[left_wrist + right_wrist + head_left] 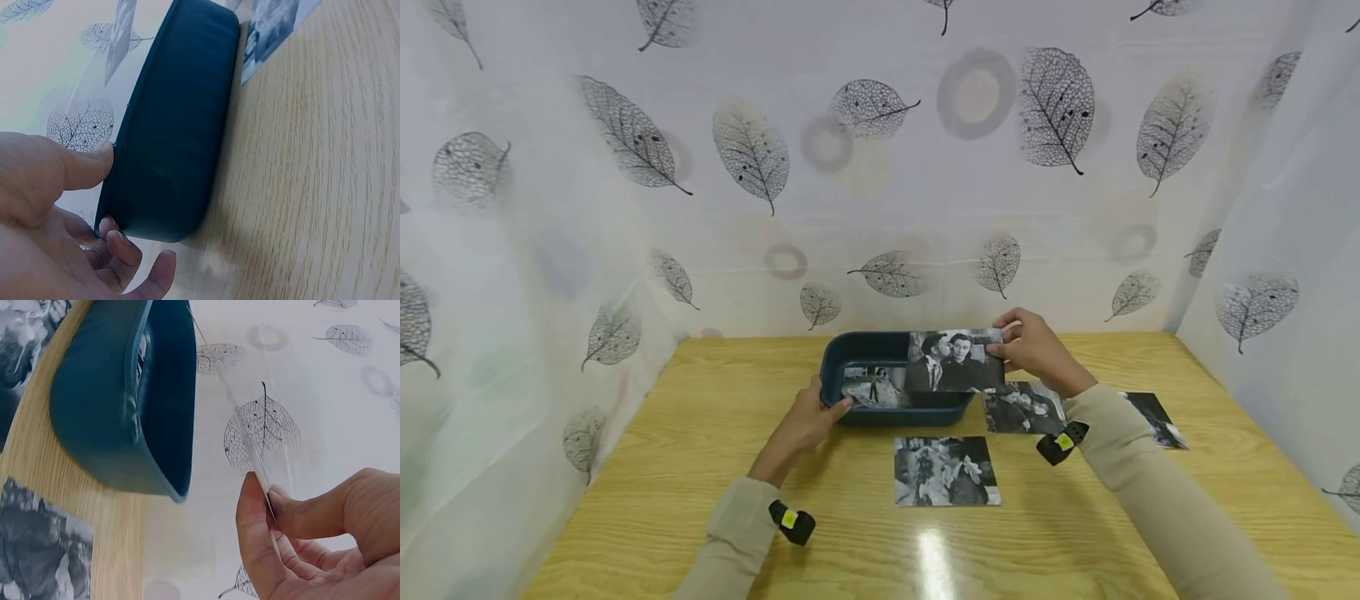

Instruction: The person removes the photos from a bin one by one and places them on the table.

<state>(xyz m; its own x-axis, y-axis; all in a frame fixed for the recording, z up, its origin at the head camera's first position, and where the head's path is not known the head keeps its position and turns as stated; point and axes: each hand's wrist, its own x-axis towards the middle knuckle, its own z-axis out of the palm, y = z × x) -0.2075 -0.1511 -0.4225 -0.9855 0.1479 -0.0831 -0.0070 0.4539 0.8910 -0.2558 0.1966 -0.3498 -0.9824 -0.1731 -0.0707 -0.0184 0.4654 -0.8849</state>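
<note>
A dark blue plastic basin (898, 418) stands at the back of the wooden table, with a black-and-white photo (868, 387) lying inside it. My left hand (805, 421) grips the basin's left end, thumb on the rim and fingers by the outer wall, as the left wrist view shows. Between thumb and fingers my right hand (1033, 346) pinches the right edge of another black-and-white photo (955, 362) showing two people. That photo is held up over the basin's right part and hides some of it. In the right wrist view the pinched photo (250, 440) appears nearly edge-on.
On the table (700, 467) one photo (946, 472) lies in front of the basin. A second photo (1022, 408) is by the basin's right end, and a third photo (1157, 421) lies farther right, partly behind the right sleeve. A leaf-patterned curtain (917, 208) encloses the back and sides.
</note>
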